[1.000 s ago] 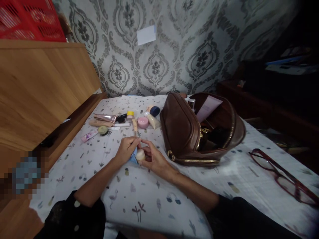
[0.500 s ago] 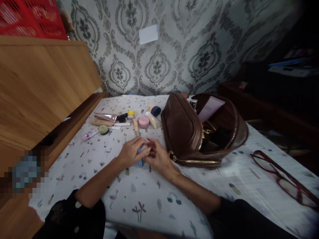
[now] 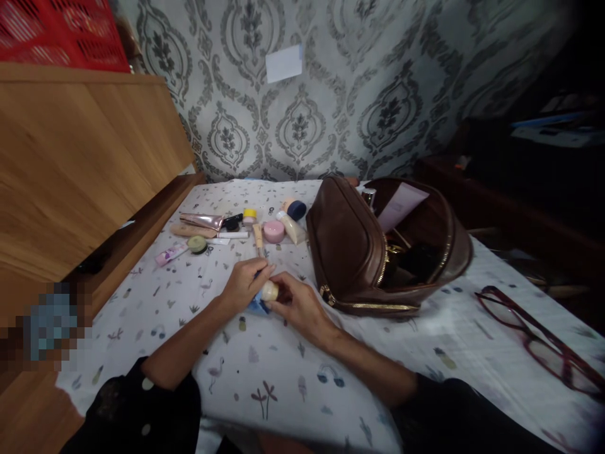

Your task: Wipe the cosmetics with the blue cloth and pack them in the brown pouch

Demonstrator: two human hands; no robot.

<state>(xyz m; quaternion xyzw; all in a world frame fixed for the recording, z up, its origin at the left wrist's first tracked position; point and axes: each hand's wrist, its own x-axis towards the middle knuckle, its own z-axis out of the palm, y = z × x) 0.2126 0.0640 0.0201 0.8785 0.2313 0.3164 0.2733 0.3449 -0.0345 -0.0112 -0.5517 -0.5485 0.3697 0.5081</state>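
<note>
In the middle of the bed-like surface my two hands meet over a small pale jar (image 3: 270, 291) with a yellowish rim. My right hand (image 3: 302, 308) pinches the jar from the right between thumb and fingers. From the left, my left hand (image 3: 242, 285) is closed around a blue piece (image 3: 256, 305), cloth-like, pressed against the jar; its exact kind is unclear. Just beyond my fingers lies a slim beige tube (image 3: 258, 234). Behind it are a pink round jar (image 3: 273, 231) and a cream tube (image 3: 292, 227).
A brown zipped bag (image 3: 347, 246) stands open on the right, a lilac tube (image 3: 401, 205) inside. Glasses (image 3: 543, 347) lie farther right. Several cosmetics, including a green round compact (image 3: 197, 244), lie at the left. A wooden panel (image 3: 85, 145) borders the left side.
The pale jar, mostly covered by my fingers before, now shows between my hands. My right hand has turned and lowered slightly; the blue piece has shifted a little left.
</note>
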